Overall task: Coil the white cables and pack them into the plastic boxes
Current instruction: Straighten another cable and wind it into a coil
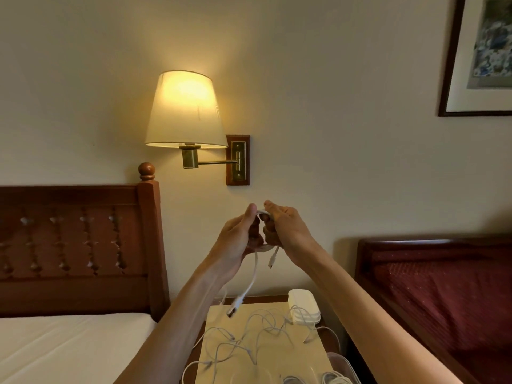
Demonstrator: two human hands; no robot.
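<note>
You have both hands raised in front of the wall, above the far edge of the surface point(266, 353), with open air all around them. Your left hand point(238, 242) and right hand point(285, 231) are both closed on one white cable point(252, 275), each grip pinching the small coil between thumb and fingers at the top; two plug ends hang free below, the longer one dangling down to just above the surface. The surface is narrow, hemmed in by the wooden headboard point(83, 245) and bed point(69, 347) on your left and a dark red upholstered seat point(443, 286) on your right. On it lies a loose tangle of white cables point(249, 339); how many you cannot tell. A stack of white plastic boxes point(303, 306) sits at the far right corner, count unclear. One clear box point(343, 364) with coiled cables inside shows at the near right edge. A lit wall lamp point(185, 112) hangs above your hands.
</note>
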